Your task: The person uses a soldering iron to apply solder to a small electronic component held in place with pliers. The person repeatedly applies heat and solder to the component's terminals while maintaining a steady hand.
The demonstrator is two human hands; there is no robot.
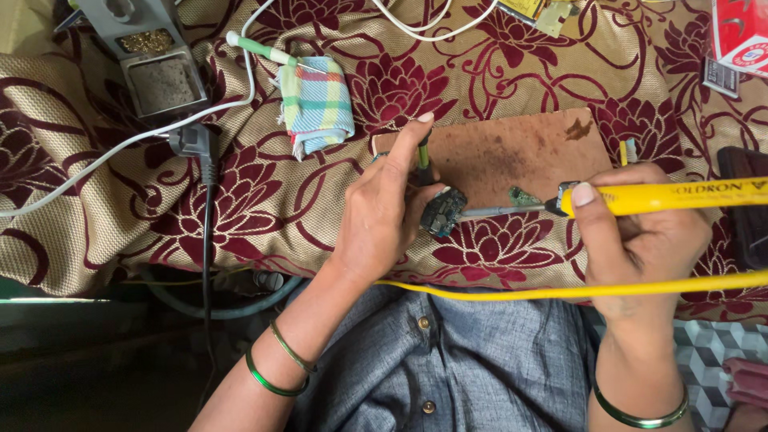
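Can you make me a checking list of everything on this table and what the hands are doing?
Surface: flowered cloth under a brown board.
Job's things: yellow soldering iron, tip by a small circuit board; green chip piece on the board.
Clutter: checked rag, iron stand with sponge, green-handled tool.
Grippers: left hand holds the circuit board; right hand grips the iron.
Cables: white cable, black plug, yellow cord.
Surroundings: red box.
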